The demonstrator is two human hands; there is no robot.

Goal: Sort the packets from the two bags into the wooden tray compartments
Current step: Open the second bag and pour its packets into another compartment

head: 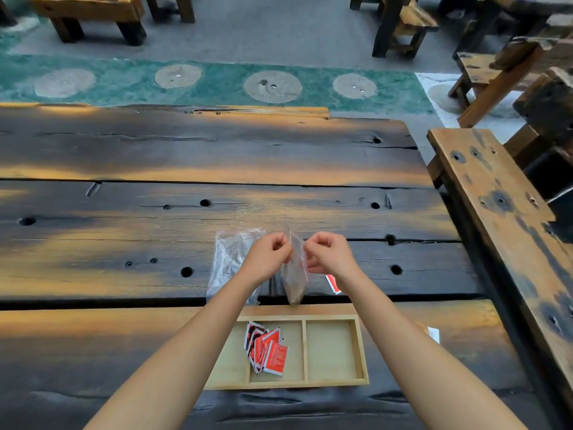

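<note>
Holding the second clear bag (294,274) upright above the table (124,212), just beyond the wooden tray (361,349), the person seems to be opening its top edge — each hand takes one side of the mouth. The left hand (269,256) and the right hand (331,254) are both closed in a pinch on the plastic, knuckles facing each other. What is inside this bag looks dark; I cannot tell its kind. The other clear bag (231,259) lies flat behind the left wrist, seemingly emptied. Red packets (268,350) are piled in the middle compartment, while the right compartment is free — probably kept for this bag's contents. One stray red packet (332,283) lies under the right wrist.
</note>
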